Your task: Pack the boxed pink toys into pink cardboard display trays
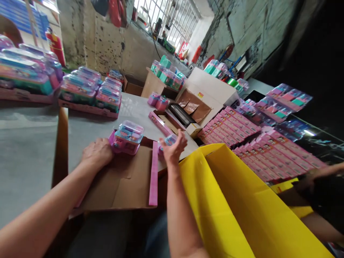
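An open cardboard display box point(131, 186) with pink sides lies in front of me, tilted in view. My left hand point(98, 154) is closed at its far left corner, fingertips partly hidden. Beside that hand, a small pink plastic case point(127, 138) with a clear lid sits inside the far left corner of the box. Just past the box's right wall, my right hand point(174, 146) curls around another small clear-lidded case point(169, 139), thumb on the left and fingers on the right. The hand covers much of that case.
Filled display boxes point(88, 111) of cases stand at the table's far left. A large yellow bin point(215, 186) borders my right arm. Behind it are stacked pink boxes point(268, 154) and a white carton point(209, 86). Another person's arm point(322, 172) shows at right.
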A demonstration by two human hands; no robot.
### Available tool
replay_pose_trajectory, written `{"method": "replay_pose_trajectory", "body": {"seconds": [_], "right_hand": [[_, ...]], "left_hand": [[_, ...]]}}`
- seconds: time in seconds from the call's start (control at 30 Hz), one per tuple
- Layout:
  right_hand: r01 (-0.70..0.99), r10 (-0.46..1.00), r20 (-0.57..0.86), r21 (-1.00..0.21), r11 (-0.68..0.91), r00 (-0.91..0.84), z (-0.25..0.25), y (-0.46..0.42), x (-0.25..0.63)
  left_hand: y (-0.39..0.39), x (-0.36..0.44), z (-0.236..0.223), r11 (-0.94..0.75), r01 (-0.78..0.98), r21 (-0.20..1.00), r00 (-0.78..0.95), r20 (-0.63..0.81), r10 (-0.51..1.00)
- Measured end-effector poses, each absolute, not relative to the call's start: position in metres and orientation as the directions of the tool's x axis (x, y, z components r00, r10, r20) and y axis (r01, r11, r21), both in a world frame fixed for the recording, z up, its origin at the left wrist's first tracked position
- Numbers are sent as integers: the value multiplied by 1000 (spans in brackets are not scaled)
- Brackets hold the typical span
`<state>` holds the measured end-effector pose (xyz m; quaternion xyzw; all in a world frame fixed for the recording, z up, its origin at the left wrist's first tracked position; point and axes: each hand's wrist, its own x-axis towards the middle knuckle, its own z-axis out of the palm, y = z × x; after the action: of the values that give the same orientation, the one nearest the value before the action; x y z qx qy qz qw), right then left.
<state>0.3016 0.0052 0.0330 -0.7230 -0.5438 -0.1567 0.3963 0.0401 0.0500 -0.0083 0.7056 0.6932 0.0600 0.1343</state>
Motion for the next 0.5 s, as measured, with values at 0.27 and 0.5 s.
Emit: {"method": "replay_pose_trajectory", "body": {"seconds": [0.27,0.5], "right_hand": [[584,830,437,-793,174,346,-6,31,412],[225,766,500,-866,447,404,23,-13,402]], "left_hand": [[48,38,-1,24,952,305,22,-147,989],[44,34,0,-30,914,404,88,-126,988]]}}
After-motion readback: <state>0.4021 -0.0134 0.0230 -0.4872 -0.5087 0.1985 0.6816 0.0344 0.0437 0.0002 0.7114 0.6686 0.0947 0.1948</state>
